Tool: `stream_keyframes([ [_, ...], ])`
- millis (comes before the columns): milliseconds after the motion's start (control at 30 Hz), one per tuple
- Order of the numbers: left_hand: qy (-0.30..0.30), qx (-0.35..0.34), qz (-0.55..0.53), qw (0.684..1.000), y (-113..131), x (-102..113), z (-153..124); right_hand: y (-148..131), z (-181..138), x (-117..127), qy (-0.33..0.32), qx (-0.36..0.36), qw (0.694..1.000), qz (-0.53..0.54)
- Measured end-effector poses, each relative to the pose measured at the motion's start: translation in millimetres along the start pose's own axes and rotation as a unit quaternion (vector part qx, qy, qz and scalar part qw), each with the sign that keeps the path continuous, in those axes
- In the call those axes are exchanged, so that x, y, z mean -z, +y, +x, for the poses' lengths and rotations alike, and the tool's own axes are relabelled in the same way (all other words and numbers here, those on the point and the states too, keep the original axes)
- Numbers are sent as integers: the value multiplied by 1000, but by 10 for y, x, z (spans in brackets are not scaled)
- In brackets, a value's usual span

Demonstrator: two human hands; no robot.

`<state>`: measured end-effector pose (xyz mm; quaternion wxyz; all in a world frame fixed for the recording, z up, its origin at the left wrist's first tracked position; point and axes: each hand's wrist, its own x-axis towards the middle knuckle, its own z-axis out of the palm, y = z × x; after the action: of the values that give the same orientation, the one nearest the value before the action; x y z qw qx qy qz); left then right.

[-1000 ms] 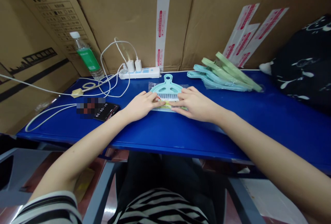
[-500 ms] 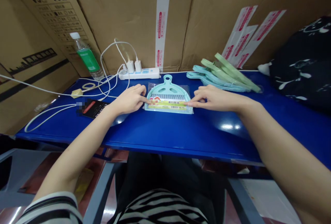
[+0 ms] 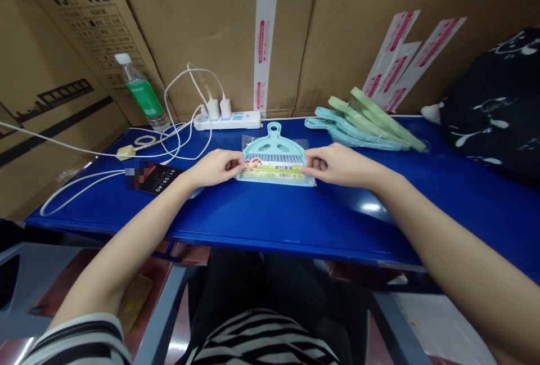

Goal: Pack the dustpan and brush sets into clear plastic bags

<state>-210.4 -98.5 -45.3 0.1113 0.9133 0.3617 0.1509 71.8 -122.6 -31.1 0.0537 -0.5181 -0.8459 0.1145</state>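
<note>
A small teal dustpan-and-brush set in a clear bag (image 3: 274, 158) lies flat on the blue table (image 3: 295, 213), handle pointing away from me. My left hand (image 3: 213, 167) pinches the bag's left edge with curled fingers. My right hand (image 3: 333, 163) pinches its right edge the same way. A green and red label strip crosses the front of the pack between my hands.
A pile of green and teal dustpans (image 3: 363, 120) lies at the back right. A white power strip (image 3: 228, 120) with chargers and cables, a green-labelled bottle (image 3: 142, 95) and a phone (image 3: 157, 178) are at the left. A dark bag (image 3: 498, 100) sits far right. Cardboard boxes (image 3: 211, 27) wall the back.
My hands slid apart from the middle of the pack to its two side edges, then closed into pinches on those edges. The pack stayed in place.
</note>
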Motion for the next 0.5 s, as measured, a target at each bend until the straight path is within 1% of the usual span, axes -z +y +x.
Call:
stream_keyframes([
  [100,6,10,-11,1000,6,-32,6,-121,-3,-77,24,-53,997,-50],
  [200,9,10,-14,1000,7,-42,9,-176,-3,-118,30,-91,992,-76],
  [500,6,21,-18,1000,11,-47,10,-135,7,-65,-9,-98,995,-10],
])
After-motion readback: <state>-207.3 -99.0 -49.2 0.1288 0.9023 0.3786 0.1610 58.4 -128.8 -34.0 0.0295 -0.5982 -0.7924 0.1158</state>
